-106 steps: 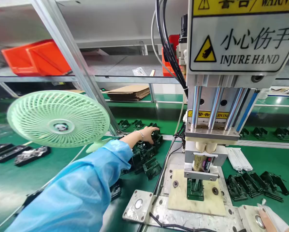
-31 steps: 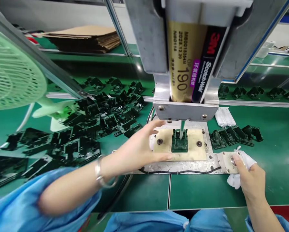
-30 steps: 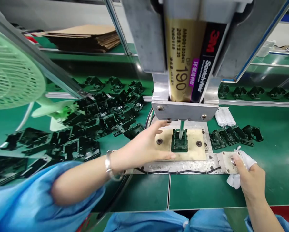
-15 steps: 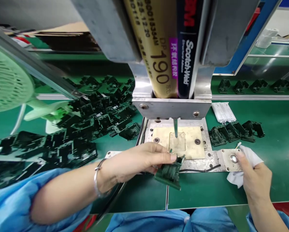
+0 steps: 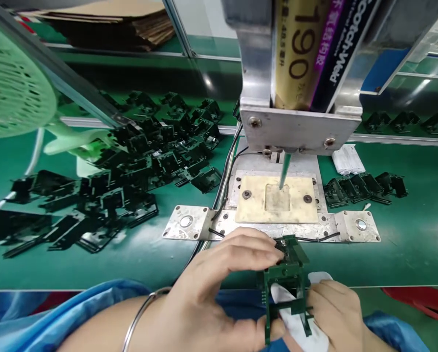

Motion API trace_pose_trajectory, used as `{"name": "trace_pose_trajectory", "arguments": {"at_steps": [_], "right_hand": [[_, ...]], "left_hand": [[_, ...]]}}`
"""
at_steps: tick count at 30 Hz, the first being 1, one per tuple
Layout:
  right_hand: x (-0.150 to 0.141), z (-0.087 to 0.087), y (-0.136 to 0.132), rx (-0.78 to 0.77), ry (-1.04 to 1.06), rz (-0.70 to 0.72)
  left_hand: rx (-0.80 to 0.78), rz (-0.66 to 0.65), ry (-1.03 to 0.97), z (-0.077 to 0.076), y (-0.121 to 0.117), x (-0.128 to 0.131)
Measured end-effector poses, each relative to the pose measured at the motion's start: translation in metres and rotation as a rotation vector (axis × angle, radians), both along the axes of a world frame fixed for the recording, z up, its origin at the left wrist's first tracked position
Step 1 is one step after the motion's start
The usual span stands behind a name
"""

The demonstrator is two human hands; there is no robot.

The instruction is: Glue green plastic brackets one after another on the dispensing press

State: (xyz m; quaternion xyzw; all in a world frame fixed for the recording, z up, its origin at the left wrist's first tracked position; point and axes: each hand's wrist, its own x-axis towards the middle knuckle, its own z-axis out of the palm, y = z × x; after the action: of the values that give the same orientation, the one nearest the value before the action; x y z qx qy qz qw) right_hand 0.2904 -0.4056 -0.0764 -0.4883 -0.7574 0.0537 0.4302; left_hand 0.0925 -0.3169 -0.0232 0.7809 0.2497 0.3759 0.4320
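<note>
My left hand point(image 5: 219, 283) is closed on a dark green plastic bracket point(image 5: 287, 269), with the thumb below and the fingers on top, in front of the table's near edge. At the bracket's right side is my right hand point(image 5: 336, 313), closed on a crumpled white cloth point(image 5: 307, 322). Part of the cloth reaches into the bracket's open frame. Behind the hands stands a glue dispenser with a gold and black cartridge point(image 5: 307, 58). Its green nozzle point(image 5: 285, 171) points down at the recess of a cream fixture plate point(image 5: 248, 210).
Many similar brackets point(image 5: 167, 161) lie piled at the left, near a green fan point(image 5: 17, 83). A smaller row of brackets point(image 5: 361, 188) and a white packet point(image 5: 347, 159) lie at the right. Metal blocks with round buttons point(image 5: 186, 222) flank the fixture.
My left hand has brought the bracket nearer and turned it. My right hand has left the right button block and moved to the bracket with the cloth. The camera view has shifted.
</note>
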Motion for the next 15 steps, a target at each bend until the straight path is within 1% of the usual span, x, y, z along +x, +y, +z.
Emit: {"name": "trace_pose_trajectory", "arguments": {"at_steps": [2, 4, 8, 10, 11, 12, 13, 14, 15], "right_hand": [[-0.002, 0.001, 0.008, 0.088, -0.061, 0.046], [-0.001, 0.005, 0.015, 0.133, -0.122, 0.098], [0.006, 0.016, 0.023, 0.123, -0.093, 0.076], [0.015, 0.013, 0.022, 0.079, -0.072, 0.074], [0.022, 0.008, 0.02, 0.052, -0.065, 0.071], [0.031, 0.0, 0.015, 0.04, -0.053, 0.02], [0.043, -0.011, 0.009, -0.005, -0.028, -0.056], [0.056, -0.025, 0.001, -0.01, 0.007, -0.228], [0.071, -0.04, -0.006, -0.039, 0.09, -0.53]], "left_hand": [[0.03, -0.005, -0.018, 0.001, -0.001, 0.001], [0.066, 0.009, -0.025, 0.001, -0.003, 0.001], [0.074, 0.041, -0.024, -0.002, -0.005, -0.001], [0.05, 0.048, -0.03, -0.001, -0.003, -0.003], [0.047, 0.059, -0.033, 0.0, -0.001, -0.003], [0.054, 0.071, -0.03, 0.002, 0.001, -0.004], [0.068, 0.085, -0.024, 0.004, 0.002, -0.006], [0.091, 0.097, -0.011, 0.005, 0.003, -0.007], [0.116, 0.104, 0.01, 0.006, 0.004, -0.009]]}}
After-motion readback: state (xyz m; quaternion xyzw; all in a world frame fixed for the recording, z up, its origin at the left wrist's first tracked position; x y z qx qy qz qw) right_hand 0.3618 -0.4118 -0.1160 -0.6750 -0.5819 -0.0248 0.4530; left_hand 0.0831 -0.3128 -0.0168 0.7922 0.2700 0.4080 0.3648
